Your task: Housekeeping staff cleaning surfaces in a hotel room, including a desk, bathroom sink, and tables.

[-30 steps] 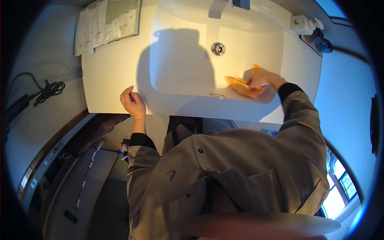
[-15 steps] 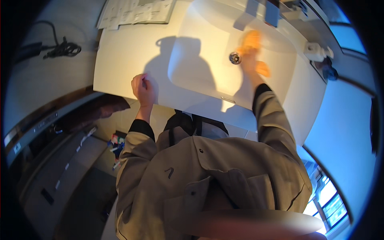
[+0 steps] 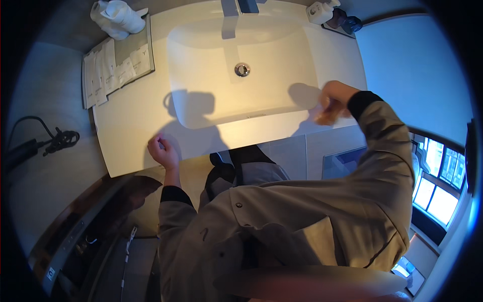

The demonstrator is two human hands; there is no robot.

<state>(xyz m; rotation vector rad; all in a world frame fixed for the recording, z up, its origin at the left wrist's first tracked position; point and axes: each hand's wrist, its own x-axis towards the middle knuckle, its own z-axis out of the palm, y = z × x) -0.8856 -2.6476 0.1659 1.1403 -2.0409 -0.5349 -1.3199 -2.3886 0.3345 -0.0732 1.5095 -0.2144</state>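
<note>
Below me, the white tabletop [image 3: 131, 121] spreads widest of all, running from nine o'clock across to three o'clock in the head view, its near edge curving toward my body. Set into it is the white basin [image 3: 236, 75], a long rounded hollow lit warm yellow along its near wall, with my shadow lying across its nearer left part. At eleven o'clock a flat tray [image 3: 116, 68] rests on the tabletop, holding a row of pale paper sachets, and at its far end lies a rolled white towel [image 3: 116, 16]. At twelve o'clock the tap [image 3: 236, 6] reaches over the far rim of the basin. At one o'clock a small white dispenser [image 3: 322, 10] stands beside a dark object that I cannot make out. A black cord [image 3: 59, 140] coils on the grey surface at nine o'clock, off the tabletop.

My right hand [image 3: 334, 103] sits at two o'clock, on the tabletop's near right corner just beside the basin rim, fingers curled shut around an orange sponge [image 3: 327, 118] that shows beneath them and is pressed against the white surface. My left hand [image 3: 162, 151] rests at the near edge at eight o'clock, loosely curled in a fist and holding nothing that I can see. In the basin's middle sits the small round metal drain [image 3: 242, 69].
</note>
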